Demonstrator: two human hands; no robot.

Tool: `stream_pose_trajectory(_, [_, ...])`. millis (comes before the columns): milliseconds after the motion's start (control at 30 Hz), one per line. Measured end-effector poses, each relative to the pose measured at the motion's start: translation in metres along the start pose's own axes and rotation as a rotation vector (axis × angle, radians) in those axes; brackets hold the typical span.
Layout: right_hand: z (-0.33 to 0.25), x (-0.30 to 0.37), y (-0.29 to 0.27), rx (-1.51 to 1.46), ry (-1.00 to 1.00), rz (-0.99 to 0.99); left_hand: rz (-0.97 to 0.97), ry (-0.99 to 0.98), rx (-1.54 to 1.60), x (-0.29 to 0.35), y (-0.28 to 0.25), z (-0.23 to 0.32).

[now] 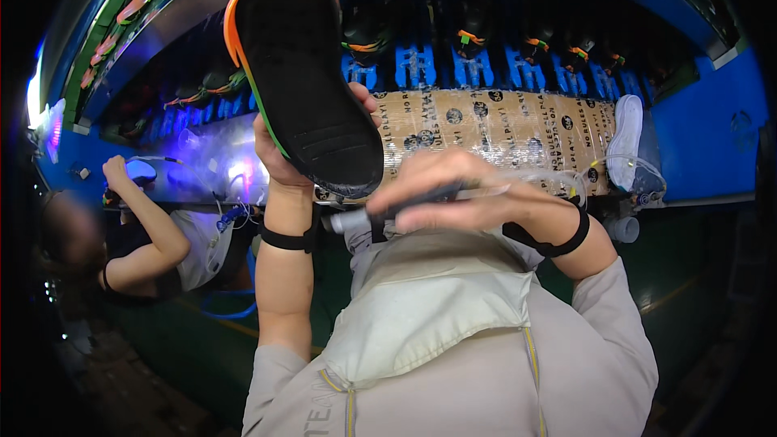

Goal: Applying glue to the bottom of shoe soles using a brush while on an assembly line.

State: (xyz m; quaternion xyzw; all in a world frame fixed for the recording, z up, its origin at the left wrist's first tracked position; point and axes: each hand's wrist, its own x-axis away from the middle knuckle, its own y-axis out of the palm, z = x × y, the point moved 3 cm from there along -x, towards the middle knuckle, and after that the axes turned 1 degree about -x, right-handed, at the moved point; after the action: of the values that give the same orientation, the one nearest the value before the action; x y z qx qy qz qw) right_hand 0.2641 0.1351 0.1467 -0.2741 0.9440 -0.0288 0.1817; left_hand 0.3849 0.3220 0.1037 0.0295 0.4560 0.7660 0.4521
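My left hand [279, 154] grips a shoe sole [303, 73] from behind, with the fingers curled round its edges. The sole is held up with a black inner face toward me and a rim shading from orange to green. Below the heel end, my right hand [453, 194] is closed on a dark-handled tool [413, 201] with a pale tip. Motion smears this hand, and the tool's exact kind cannot be made out. Between the tool and the sole I cannot tell whether there is contact.
Cardboard [494, 129] covers the bench. A white shoe-shaped piece [626, 142] stands at the right, beside clear tubing [583, 182]. Dark shoes [471, 39] sit on blue holders [417, 65] along the back. At left, a co-worker's hand [117, 170] holds a blue-faced piece [142, 170].
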Motion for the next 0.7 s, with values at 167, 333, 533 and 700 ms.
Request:
stream_pose_trajectory(167, [-0.001,-0.009,-0.012,0.378,-0.101,-0.118,0.139,-0.142,-0.256,-0.015,0.010,0.005])
stream_pose_trajectory(333, [-0.015,-0.011,-0.023,0.286,0.101,0.014,0.272,-0.281,-0.446,-0.014,-0.029,0.000])
stream_pose_trajectory(533, [-0.015,-0.009,-0.024,0.352,0.016,-0.206,0.329,-0.418,-0.436,-0.038,0.004,0.003])
stream_pose_trajectory(700, [-0.015,-0.011,-0.021,0.625,-0.009,-0.300,0.273,-0.527,-0.534,-0.047,0.004,0.006])
